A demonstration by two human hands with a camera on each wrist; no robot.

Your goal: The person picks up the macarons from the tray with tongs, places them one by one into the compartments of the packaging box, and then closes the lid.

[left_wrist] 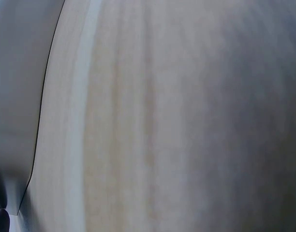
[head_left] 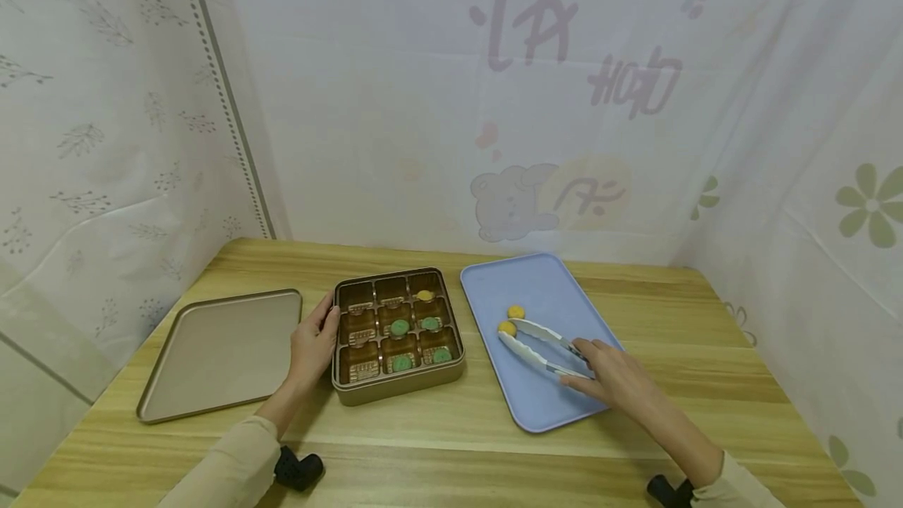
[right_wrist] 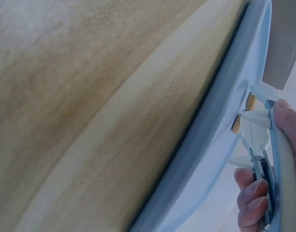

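Gripping the tongs (head_left: 525, 351) in the right hand (head_left: 614, 382) and resting a relaxed left hand (head_left: 313, 347) against the box (head_left: 402, 389), lower left of centre, squeeze evenly around the nearer yellow cookie (head_left: 505, 328) on the blue tray (head_left: 536, 281), lower right of centre.

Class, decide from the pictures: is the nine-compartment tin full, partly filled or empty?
Partly filled. The head view shows one yellow piece and four green pieces in five compartments of the tin; the other four are empty.
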